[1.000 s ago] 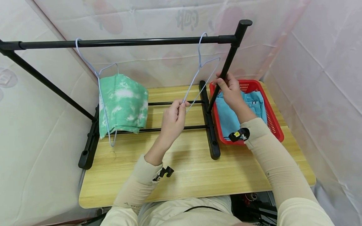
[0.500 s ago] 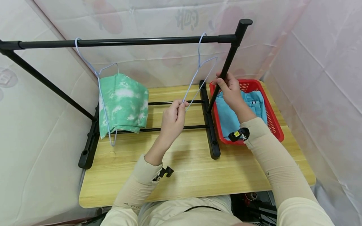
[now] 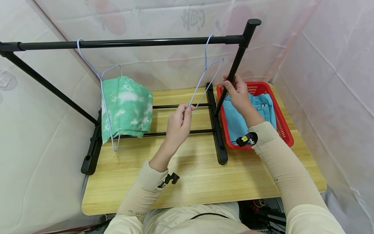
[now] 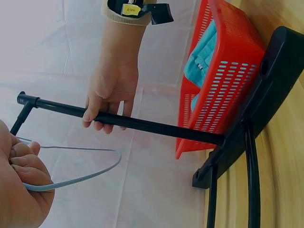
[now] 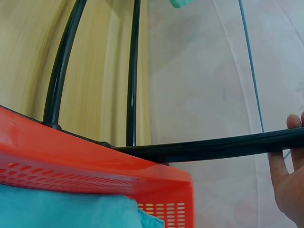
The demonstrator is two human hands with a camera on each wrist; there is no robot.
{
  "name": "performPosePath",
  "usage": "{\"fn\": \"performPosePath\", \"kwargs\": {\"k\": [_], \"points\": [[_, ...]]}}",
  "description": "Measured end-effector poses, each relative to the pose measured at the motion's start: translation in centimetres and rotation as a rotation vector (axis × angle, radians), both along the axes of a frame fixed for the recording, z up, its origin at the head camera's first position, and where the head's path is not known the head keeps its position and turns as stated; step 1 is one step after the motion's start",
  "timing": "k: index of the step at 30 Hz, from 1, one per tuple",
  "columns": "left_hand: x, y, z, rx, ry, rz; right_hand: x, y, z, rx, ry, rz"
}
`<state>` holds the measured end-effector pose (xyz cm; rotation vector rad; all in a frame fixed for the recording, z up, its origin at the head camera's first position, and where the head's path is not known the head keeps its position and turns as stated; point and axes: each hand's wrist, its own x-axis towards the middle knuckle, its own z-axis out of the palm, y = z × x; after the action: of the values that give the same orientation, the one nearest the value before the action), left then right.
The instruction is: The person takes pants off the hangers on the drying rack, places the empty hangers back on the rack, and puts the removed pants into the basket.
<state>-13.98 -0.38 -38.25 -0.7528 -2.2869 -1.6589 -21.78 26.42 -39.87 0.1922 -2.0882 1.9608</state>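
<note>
A light blue wire hanger (image 3: 206, 67) hooks over the black top rail (image 3: 146, 43) of a clothes rack, near its right end. My left hand (image 3: 179, 123) pinches the hanger's lower end between thumb and fingers; bare wire runs from that hand (image 4: 23, 185) in the left wrist view. On the right, my right hand (image 3: 240, 97) grips the rack's slanted black post (image 3: 235, 64), its fingers curling behind it. Another hanger (image 3: 107, 112) hangs farther left and carries a folded green and white tie-dye cloth (image 3: 127, 107).
Just right of the rack's foot (image 3: 217, 139) stands a red plastic basket (image 3: 287, 135) with folded blue clothing (image 3: 233, 122) inside. The rack stands on a wooden table (image 3: 204, 185). Pale fabric sheets (image 3: 175, 19) enclose the back and both sides.
The right-hand hanger's far corner has swung slightly left, away from the post. Both hands keep nearly the same places and holds.
</note>
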Motion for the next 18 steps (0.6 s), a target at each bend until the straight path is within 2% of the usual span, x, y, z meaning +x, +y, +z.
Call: {"fn": "performPosePath", "kwargs": {"k": [7, 13, 18], "points": [[0.31, -0.15, 0.09, 0.015, -0.03, -0.008, -0.03, 0.0, 0.0, 0.011, 0.007, 0.004], [0.6, -0.22, 0.25, 0.024, -0.067, -0.043, -0.05, 0.0, 0.01, 0.009, -0.002, 0.005], [0.81, -0.32, 0.42, -0.078, -0.04, -0.024, 0.09, -0.05, 0.14, 0.013, -0.001, 0.004]]}}
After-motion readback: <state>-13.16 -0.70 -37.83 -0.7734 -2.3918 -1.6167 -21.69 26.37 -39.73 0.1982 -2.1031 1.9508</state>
